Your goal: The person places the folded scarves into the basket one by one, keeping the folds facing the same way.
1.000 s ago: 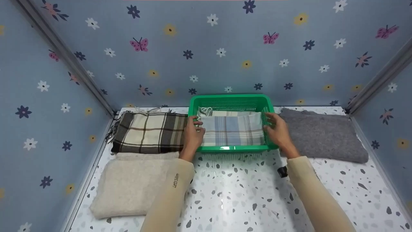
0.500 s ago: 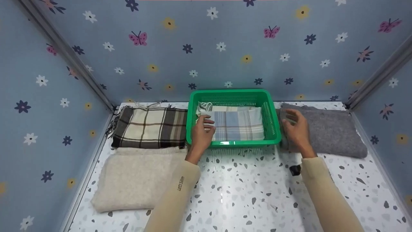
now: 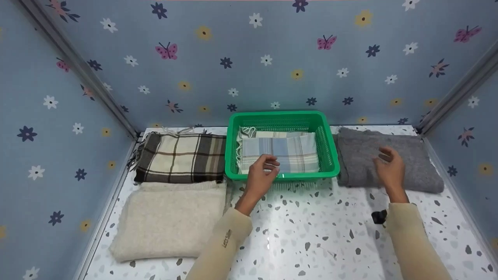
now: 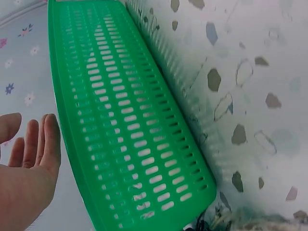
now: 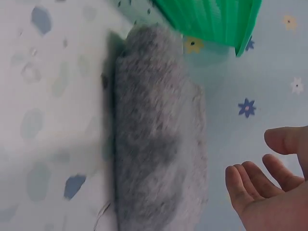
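Note:
My left hand [image 3: 262, 175] hangs over the front rim of the green plastic basket [image 3: 332, 155], its fingers loosely bent and holding nothing. In the left wrist view that hand [image 4: 33, 168] shows beside the basket's slotted wall [image 4: 130, 120]. Inside the basket lies a folded blue and white plaid scarf [image 3: 276, 147] with white fringe at its left. Over the folded grey scarf [image 3: 362, 159] on the right is my right hand [image 3: 391, 169], likewise holding nothing. The right wrist view shows this hand [image 5: 269, 187] apart from the grey scarf [image 5: 154, 144], fingers relaxed.
Left of the basket lies a folded brown and cream plaid scarf [image 3: 179, 157] with fringe. A folded beige scarf [image 3: 171, 221] lies in front of it. The speckled white table [image 3: 311, 233] is bounded by flower-patterned walls [image 3: 268, 46]. A small black object [image 3: 379, 217] shows by the right sleeve.
Both hands have left the basket's sides. The left moved right and nearer over the front rim; the right moved right over the grey scarf. The basket and scarves stay in place.

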Motion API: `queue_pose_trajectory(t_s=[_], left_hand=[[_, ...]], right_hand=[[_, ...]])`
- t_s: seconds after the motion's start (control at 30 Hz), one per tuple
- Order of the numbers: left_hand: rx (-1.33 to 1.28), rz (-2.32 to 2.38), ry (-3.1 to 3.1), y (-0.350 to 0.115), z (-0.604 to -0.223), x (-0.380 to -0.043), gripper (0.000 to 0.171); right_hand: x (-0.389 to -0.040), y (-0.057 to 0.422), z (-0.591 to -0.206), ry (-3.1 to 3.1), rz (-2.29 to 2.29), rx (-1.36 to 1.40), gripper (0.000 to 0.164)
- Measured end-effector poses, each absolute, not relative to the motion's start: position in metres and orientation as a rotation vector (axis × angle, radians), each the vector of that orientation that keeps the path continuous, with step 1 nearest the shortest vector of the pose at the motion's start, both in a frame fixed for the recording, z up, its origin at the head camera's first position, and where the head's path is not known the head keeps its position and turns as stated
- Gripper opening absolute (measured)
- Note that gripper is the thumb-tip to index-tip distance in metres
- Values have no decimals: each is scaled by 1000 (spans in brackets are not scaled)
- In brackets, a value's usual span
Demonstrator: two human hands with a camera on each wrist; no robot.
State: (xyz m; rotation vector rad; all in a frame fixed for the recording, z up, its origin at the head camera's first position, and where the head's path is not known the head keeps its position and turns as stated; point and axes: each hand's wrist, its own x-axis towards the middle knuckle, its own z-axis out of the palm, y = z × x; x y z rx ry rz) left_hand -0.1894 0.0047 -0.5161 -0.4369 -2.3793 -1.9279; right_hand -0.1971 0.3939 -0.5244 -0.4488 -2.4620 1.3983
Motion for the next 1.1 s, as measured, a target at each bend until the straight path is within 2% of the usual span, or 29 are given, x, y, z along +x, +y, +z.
queue_pose_trajectory(t_s=[0.2, 0.57, 1.1], left_hand=[[-498, -1975, -2396, 15, -518, -176, 19], [-616, -2048, -2540, 38, -529, -153, 25], [-537, -2055, -2619, 59, -561, -146, 33]], right_hand=[[-191, 417, -533, -2429, 1386, -649, 48], [-173, 452, -551, -2430, 1246, -872, 49], [-160, 475, -563, -2358, 1231, -1058, 66]])
